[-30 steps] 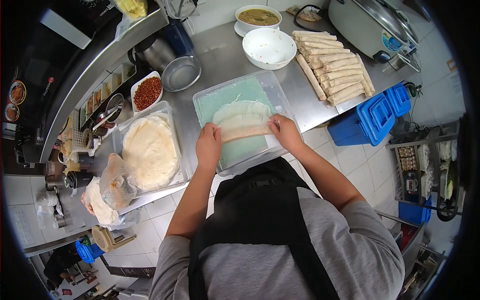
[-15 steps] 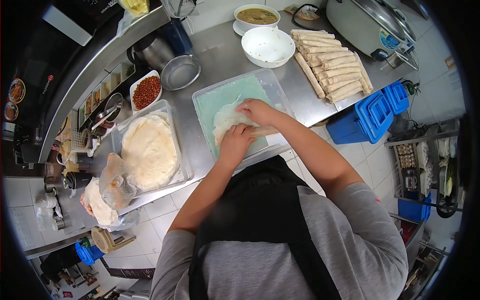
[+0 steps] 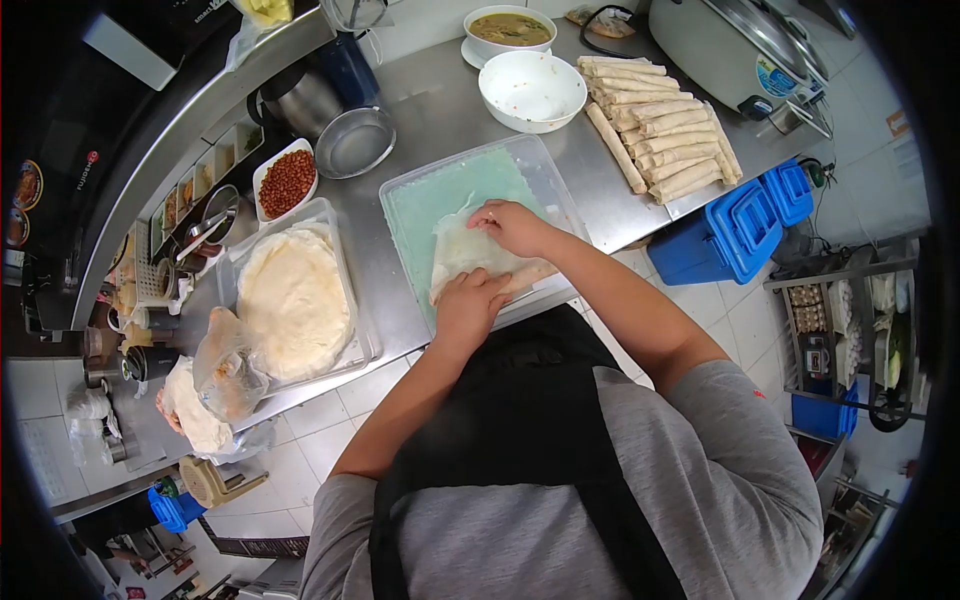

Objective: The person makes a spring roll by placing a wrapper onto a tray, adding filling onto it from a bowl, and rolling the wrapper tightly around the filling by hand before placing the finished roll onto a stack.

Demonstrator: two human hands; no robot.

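Shifted inward, the left grip lay across the part-rolled wrapper; the right grip curled at its far side, any pinch by either unclear. Unrolled wrapper remained ahead; finished rolls lay beyond the right.

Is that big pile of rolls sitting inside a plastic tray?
No, the rolls lie on the metal counter, beside the white bowl.

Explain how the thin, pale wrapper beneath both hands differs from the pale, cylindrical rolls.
The thin, pale wrapper is partly spread flat; the pale, cylindrical rolls are rolled up. The wrapper lies over a flat green surface; the rolls pile on the silver metal counter. Both look pale.
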